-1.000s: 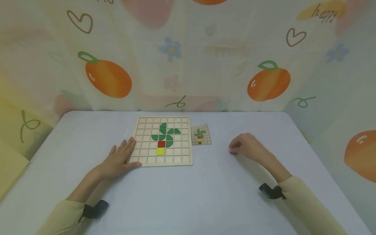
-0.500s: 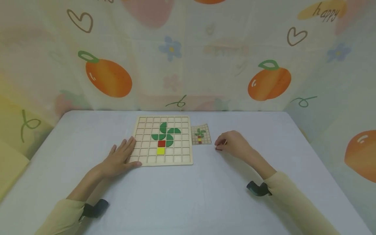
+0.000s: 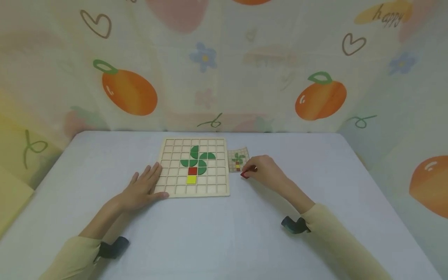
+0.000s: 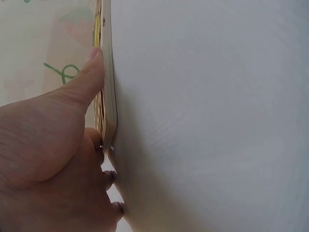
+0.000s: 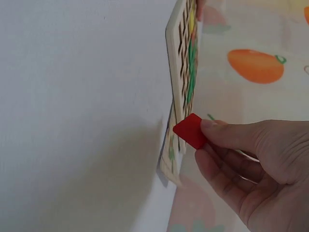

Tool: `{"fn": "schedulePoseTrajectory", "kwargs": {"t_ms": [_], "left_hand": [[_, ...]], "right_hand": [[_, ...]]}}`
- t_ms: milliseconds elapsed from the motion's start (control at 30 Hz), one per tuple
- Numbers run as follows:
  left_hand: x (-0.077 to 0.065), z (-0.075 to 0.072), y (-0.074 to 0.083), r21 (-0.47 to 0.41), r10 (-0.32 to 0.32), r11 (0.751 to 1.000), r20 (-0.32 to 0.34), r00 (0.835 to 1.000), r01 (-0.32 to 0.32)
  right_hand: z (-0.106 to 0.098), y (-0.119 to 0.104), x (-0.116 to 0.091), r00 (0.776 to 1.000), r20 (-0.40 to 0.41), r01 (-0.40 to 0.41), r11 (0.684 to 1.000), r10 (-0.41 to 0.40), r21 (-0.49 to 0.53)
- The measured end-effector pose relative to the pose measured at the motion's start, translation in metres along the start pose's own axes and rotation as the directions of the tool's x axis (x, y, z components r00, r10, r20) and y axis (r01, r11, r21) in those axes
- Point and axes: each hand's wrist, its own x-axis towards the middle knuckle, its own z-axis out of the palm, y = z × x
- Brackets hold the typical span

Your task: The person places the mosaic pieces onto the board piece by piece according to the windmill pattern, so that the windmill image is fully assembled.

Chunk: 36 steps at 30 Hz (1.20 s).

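Observation:
My right hand (image 3: 267, 171) pinches a red square tile (image 5: 191, 131) between thumb and fingers, held above the table beside a small pattern card (image 3: 246, 153). The left hand (image 3: 140, 190) lies with straight fingers against the left edge of a wooden grid board (image 3: 213, 190), its thumb over the front left corner. On the board sit several green quarter-circle tiles (image 3: 202, 167) in a pinwheel. Below them are a red square tile (image 3: 192, 171) and a yellow square tile (image 3: 191, 179). The card, partly behind the right hand, shows a similar pinwheel with a column of squares.
A white-covered table (image 3: 210, 233) bears the board and card. Behind it hangs a curtain (image 3: 224, 77) printed with oranges and hearts. Dark wrist cameras (image 3: 113, 247) are strapped near both sleeves.
My right hand has moved left across the table with the red square tile, from the right side to the card. The left hand has stayed on the board's edge.

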Motion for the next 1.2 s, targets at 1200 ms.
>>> {"fn": "schedulePoseTrajectory", "kwargs": {"t_ms": [1200], "left_hand": [[0.003, 0.000, 0.001, 0.009, -0.010, 1.000, -0.003, 1.000, 0.010]], "right_hand": [[0.074, -0.068, 0.036, 0.999, 0.037, -0.010, 0.951, -0.002, 0.311]]}}
